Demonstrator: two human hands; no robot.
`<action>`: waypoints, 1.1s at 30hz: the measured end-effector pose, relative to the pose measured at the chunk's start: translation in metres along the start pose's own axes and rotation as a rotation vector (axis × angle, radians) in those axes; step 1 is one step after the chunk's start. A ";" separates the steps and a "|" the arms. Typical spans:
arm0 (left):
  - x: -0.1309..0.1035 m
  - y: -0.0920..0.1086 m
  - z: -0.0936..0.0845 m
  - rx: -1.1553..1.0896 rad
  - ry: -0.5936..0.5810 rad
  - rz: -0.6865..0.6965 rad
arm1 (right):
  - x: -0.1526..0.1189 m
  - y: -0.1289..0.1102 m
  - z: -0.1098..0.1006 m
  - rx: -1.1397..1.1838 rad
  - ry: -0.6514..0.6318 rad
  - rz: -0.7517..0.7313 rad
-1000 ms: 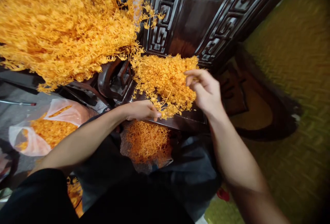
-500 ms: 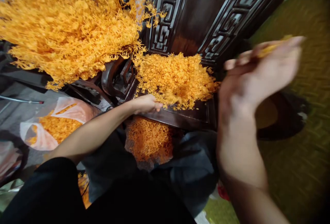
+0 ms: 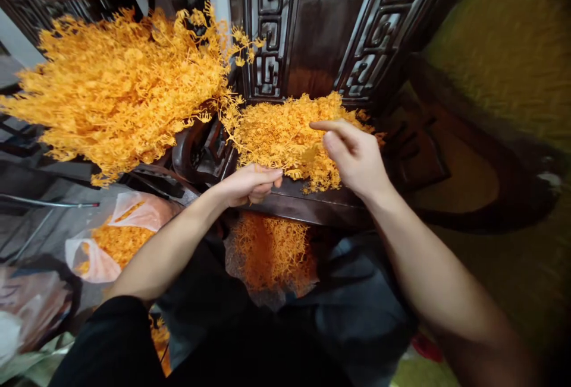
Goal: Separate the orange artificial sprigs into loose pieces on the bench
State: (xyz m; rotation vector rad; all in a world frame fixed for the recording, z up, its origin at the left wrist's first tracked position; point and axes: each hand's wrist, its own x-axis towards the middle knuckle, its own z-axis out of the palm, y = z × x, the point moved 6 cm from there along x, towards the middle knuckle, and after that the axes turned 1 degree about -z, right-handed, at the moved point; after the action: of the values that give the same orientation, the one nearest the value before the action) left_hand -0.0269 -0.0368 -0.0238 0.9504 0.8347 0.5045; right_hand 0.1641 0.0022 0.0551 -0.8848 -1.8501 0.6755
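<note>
A heap of small orange, branching pieces that look like plastic flower parts [image 3: 276, 128] lies on the dark wooden chair seat [image 3: 312, 201]. At the heap's near left edge my left hand [image 3: 254, 186] is closed, thumb pressed against the fingers. Whatever it pinches is too small to make out. My right hand [image 3: 359, 158] hovers over the heap's right side, index finger stretched out and thumb apart from it. Nothing shows in that hand, though its lower fingers are partly hidden.
To the left rises a larger pile of joined orange sprays [image 3: 129, 90]. Below it, a whitish plastic bag [image 3: 145, 211] holds more orange pieces. Between my knees sits a clear bag of orange lattice-like pieces [image 3: 274, 250]. The carved chair back [image 3: 312, 42] stands behind the heap.
My right hand has swung in from the far right, where yellow-orange bits showed in it, to above the heap. My left hand stays near the seat edge. The view has shifted slightly.
</note>
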 end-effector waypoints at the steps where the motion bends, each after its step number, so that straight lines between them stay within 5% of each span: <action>1: 0.001 0.000 0.002 0.013 0.000 -0.006 | -0.001 -0.007 0.003 -0.075 -0.022 -0.050; 4: 0.003 -0.001 0.007 0.067 0.015 -0.032 | 0.001 -0.020 0.016 -0.175 -0.100 -0.189; 6: 0.003 0.000 0.010 0.087 0.024 -0.038 | 0.009 -0.017 0.010 -0.107 -0.002 -0.190; 11: -0.001 -0.003 0.005 0.086 0.074 -0.065 | 0.012 0.051 -0.069 0.519 0.864 0.111; 13: -0.003 -0.006 0.001 0.085 0.082 -0.093 | 0.014 0.072 -0.075 0.657 0.805 0.193; 16: -0.005 -0.006 -0.002 0.092 0.084 -0.091 | 0.014 0.075 -0.052 0.602 0.476 0.258; 25: -0.002 -0.003 0.001 0.215 0.159 -0.044 | -0.006 -0.009 0.033 -0.123 -0.246 -0.087; 27: -0.001 -0.002 0.005 0.205 0.148 -0.057 | -0.007 -0.013 0.038 -0.203 -0.212 -0.128; 33: 0.000 0.009 0.016 0.076 0.032 -0.090 | 0.014 0.007 0.003 -0.045 0.283 -0.087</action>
State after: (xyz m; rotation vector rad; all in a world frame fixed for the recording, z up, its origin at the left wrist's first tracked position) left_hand -0.0148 -0.0403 -0.0108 0.9716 0.9270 0.4136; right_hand 0.1588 0.0176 0.0557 -0.8759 -1.6437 0.4317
